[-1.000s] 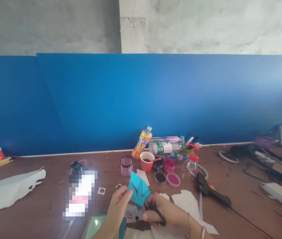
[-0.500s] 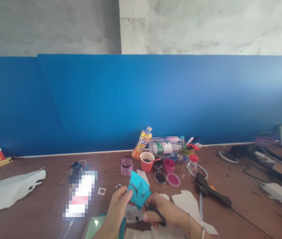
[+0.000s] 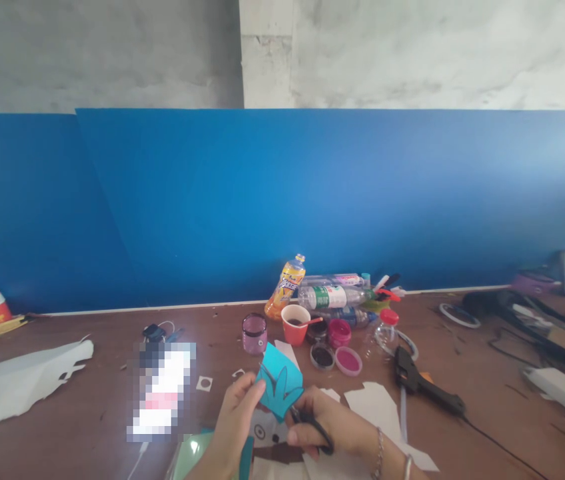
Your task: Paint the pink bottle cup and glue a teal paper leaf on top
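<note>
My left hand [image 3: 235, 423] pinches the left edge of a teal paper cut-out [image 3: 279, 381] with dark leaf-like lines drawn on it, holding it upright above the table. My right hand [image 3: 330, 430] grips black-handled scissors [image 3: 312, 429], whose blades meet the lower edge of the cut-out. Beneath both hands lie white paper scraps [image 3: 375, 407] and a piece with a drawn face [image 3: 265, 430].
Behind stand a purple jar [image 3: 253, 333], an orange cup [image 3: 294, 323], open paint pots [image 3: 341, 352], and several plastic bottles [image 3: 330, 297]. A black glue gun [image 3: 425, 387] lies right, cables and a white power strip [image 3: 562, 393] farther right. White paper [image 3: 17, 380] lies left.
Almost nothing has changed; the cut-out and both hands stay in place, with only a slight shift of the view.
</note>
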{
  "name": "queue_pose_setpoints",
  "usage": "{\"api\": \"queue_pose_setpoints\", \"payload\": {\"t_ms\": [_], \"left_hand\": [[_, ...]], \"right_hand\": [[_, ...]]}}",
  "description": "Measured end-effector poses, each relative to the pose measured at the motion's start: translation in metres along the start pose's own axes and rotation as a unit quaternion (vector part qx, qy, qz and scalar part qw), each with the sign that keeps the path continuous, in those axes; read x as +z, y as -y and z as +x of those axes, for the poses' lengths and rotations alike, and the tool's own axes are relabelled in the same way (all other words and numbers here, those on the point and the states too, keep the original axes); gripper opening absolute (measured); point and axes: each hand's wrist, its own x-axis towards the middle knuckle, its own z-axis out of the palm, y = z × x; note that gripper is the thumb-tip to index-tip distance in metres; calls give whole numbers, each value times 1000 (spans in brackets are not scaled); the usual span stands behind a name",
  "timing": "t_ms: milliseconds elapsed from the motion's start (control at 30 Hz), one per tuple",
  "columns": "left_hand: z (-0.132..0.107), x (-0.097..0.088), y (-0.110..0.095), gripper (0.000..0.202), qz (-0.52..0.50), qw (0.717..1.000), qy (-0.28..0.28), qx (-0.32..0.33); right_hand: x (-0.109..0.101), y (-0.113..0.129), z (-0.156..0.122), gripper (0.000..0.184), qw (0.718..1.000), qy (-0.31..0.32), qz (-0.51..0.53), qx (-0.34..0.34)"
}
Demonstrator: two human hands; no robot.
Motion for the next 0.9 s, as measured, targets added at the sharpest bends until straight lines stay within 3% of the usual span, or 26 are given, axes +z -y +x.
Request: {"api": "queue_pose_setpoints", "payload": {"t_ms": [900], "left_hand": [[-2, 1, -4, 36, 11, 1000, 21, -12]], "right_hand": [[-1, -10, 0, 45, 1000, -10, 8, 4]]}}
